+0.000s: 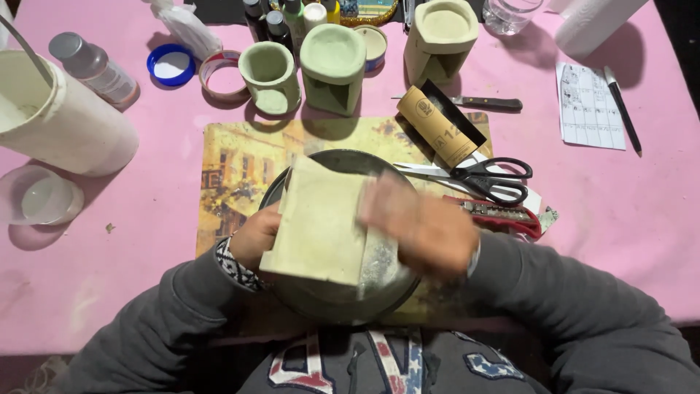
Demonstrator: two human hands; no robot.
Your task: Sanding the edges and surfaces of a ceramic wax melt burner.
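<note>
1. The left hand (pixel 257 237) is curled around the left side of a pale cast block (pixel 321 222), gripping it.
2. The right hand (pixel 423 226), blurred, lies fairly flat with fingers together against the block's right face; whether it holds anything I cannot tell.
3. The block sits over a round metal pan (pixel 350 292) at the worktop's (pixel 620 219) six o'clock edge.
4. Scissors (pixel 488 179) lie at the pan's two o'clock.
</note>
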